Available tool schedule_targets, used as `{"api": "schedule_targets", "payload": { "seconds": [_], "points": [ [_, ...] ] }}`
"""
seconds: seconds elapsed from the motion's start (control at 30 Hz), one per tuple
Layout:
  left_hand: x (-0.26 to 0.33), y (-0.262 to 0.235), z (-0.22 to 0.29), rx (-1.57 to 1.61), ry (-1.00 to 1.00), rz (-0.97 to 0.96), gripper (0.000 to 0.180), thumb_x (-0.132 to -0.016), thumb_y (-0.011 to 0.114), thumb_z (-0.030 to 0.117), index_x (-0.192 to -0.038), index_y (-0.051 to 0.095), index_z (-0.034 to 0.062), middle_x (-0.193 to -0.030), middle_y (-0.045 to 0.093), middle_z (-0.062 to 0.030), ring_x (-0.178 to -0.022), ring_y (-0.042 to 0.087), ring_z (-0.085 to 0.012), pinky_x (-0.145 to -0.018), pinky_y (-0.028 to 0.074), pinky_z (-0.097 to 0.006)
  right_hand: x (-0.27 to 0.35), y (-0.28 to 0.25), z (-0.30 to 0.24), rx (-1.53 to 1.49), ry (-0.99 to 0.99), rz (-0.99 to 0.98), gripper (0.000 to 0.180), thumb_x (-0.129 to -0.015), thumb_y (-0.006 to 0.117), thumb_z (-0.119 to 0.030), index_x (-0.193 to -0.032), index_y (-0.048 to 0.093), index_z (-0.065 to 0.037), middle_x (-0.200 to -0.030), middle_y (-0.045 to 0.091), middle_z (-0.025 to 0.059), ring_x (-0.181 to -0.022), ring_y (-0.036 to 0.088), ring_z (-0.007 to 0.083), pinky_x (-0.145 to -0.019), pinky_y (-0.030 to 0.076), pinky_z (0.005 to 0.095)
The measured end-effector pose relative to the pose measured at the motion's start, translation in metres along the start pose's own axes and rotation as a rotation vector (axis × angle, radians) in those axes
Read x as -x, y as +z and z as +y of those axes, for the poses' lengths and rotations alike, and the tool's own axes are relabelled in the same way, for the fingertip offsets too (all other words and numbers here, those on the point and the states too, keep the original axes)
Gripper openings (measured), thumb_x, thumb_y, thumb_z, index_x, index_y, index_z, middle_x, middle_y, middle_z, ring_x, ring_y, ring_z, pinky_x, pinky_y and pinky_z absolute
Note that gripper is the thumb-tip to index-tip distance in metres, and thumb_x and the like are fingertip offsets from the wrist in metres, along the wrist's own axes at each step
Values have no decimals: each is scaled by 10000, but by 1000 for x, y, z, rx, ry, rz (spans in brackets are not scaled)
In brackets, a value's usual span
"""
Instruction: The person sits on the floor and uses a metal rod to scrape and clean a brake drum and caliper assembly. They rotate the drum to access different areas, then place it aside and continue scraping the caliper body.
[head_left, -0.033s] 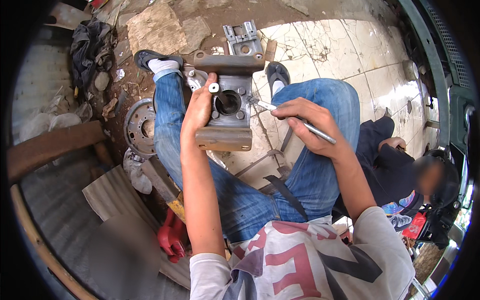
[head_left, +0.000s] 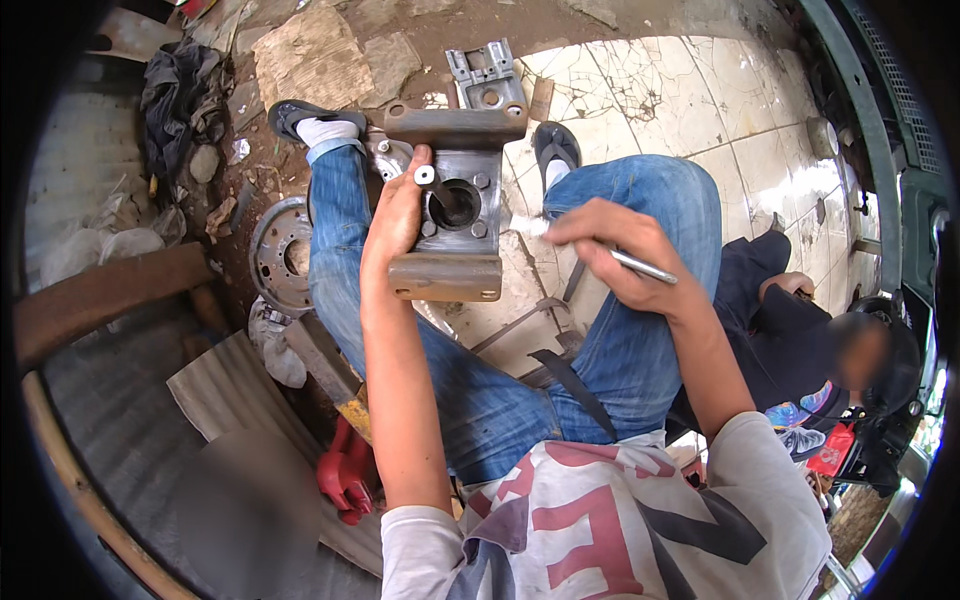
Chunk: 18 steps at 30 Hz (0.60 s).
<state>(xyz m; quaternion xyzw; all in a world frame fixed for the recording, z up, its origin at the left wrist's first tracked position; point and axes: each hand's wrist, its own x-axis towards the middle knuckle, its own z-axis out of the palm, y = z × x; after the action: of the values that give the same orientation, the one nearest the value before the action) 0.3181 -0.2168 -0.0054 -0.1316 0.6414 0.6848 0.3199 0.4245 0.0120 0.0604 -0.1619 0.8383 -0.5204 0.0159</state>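
A heavy steel bracket (head_left: 484, 160) with two brown flanged ends stands between my knees. It has a round dark hole with several bolt heads about it, and a rod (head_left: 441, 190) with a pale end juts up from the hole. My left hand (head_left: 398, 212) grips the bracket's left side, thumb near the top flange. To the right of the bracket, my right hand (head_left: 625, 245) pinches a slim brush (head_left: 645, 266) by its silvery handle. The brush's front end is smeared by motion, so I cannot tell whether it touches the bracket.
Beyond the bracket lies another grey metal part (head_left: 484, 72). A round metal disc (head_left: 268, 255) with holes lies left of my leg, and a red metal tool (head_left: 345, 475) is nearer. A seated person (head_left: 750, 300) is close on my right. Flat cardboard (head_left: 312, 55) lies at far left.
The brush's dark bristles were at the bracket's right edge; now its front end is a pale blur a little farther right. The bracket has shifted very slightly left. My left hand keeps its grip.
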Motion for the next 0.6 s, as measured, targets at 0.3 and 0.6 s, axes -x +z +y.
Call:
{"api": "schedule_targets", "payload": {
  "seconds": [0.3,0.6],
  "points": [
    [4,1,7,51,17,-5,618,-933,506,525,-1021,632,-74,-899,665,-103,-766,622,-144,-682,504,-279,-2,-4,-1,-152,65,-87,217,-858,551,-57,-1035,665,0,-1000,678,143,-931,644,279,-808,497,357],
    [6,2,8,4,89,-2,631,-912,528,544,-1044,626,-65,-921,658,-94,-810,602,-132,-735,484,-271,-6,-7,4,-162,112,0,237,-882,561,-66,-1096,648,-13,-1006,676,123,-896,654,209,-781,506,316]
  ]
}}
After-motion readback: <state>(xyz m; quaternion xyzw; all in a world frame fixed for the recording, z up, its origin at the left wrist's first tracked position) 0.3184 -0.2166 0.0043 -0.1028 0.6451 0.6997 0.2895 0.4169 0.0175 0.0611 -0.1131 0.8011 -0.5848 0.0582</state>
